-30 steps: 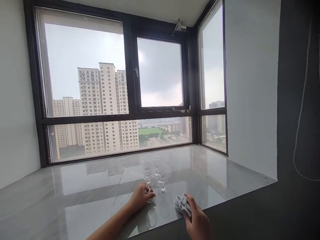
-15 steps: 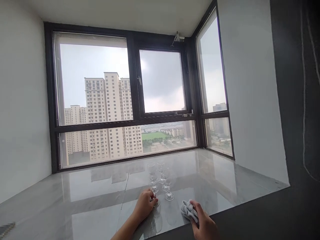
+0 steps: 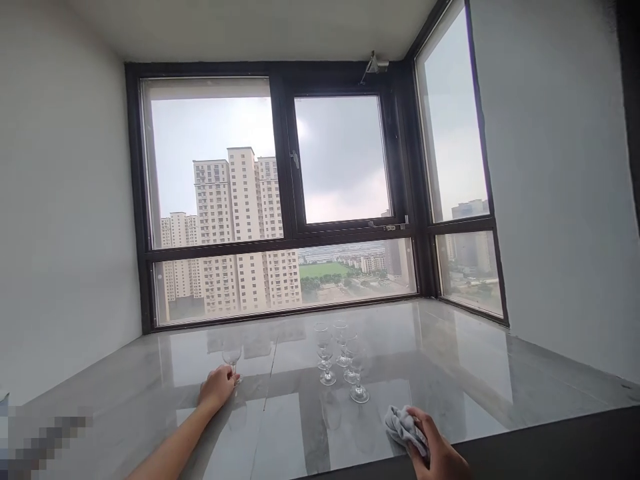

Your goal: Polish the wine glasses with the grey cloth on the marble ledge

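My left hand (image 3: 219, 389) is closed around the stem of a clear wine glass (image 3: 231, 351), which stands upright at the left part of the glossy grey sill (image 3: 280, 433). Its foot is partly hidden by my fingers. My right hand (image 3: 436, 448) grips a crumpled pale grey cloth (image 3: 406, 427) near the sill's front edge. Between the hands, several more stemmed glasses (image 3: 359, 373) stand upright in a tight cluster, overlapping one another. The cloth is apart from them, to the right of the nearest glass.
Dark-framed windows (image 3: 287, 243) rise behind the sill, with a handle (image 3: 295, 159) on the middle pane. A grey wall (image 3: 65, 200) bounds the left side and another wall (image 3: 555, 200) the right. A pixelated patch covers the lower left corner.
My left hand has moved left with a wine glass, away from the cluster. My right hand still holds the cloth near the front edge. The view has shifted left.
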`<state>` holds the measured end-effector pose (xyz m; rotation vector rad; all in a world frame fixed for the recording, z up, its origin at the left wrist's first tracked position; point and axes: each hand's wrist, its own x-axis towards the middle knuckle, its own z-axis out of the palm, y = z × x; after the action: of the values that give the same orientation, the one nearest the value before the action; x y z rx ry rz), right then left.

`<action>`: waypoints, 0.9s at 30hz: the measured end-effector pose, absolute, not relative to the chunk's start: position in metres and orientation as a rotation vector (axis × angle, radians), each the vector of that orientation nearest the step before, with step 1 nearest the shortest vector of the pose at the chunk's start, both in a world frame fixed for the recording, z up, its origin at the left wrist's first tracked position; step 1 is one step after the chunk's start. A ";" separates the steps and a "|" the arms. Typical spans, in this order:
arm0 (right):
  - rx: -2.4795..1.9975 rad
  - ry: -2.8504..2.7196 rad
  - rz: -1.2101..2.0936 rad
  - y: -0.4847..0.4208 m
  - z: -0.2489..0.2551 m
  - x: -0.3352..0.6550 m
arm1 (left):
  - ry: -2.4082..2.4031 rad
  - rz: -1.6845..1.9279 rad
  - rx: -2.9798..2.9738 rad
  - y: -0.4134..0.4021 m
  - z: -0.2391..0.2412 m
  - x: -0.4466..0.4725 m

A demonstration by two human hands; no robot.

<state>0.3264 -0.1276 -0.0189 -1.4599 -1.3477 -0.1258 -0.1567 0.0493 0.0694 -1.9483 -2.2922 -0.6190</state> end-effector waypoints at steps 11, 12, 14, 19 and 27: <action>-1.522 -1.459 -0.124 -0.130 -0.018 0.338 | -2.322 -0.596 -1.795 0.075 0.056 -0.176; -1.521 -1.478 -0.102 -0.130 -0.019 0.341 | -2.309 -0.597 -1.800 0.073 0.056 -0.176; -1.522 -1.503 -0.046 -0.127 -0.021 0.345 | -2.281 -0.601 -1.812 0.070 0.056 -0.175; -1.506 -1.493 0.002 -0.124 -0.021 0.349 | -2.246 -0.615 -1.835 0.064 0.062 -0.172; -1.534 -1.388 -0.113 -0.127 -0.017 0.331 | -2.008 -0.665 -2.002 0.032 0.064 -0.123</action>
<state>0.3314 -0.1275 -0.0172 -1.5339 -1.3877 -0.1133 -0.1233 0.0321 0.0641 -2.0017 -2.0075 -0.6645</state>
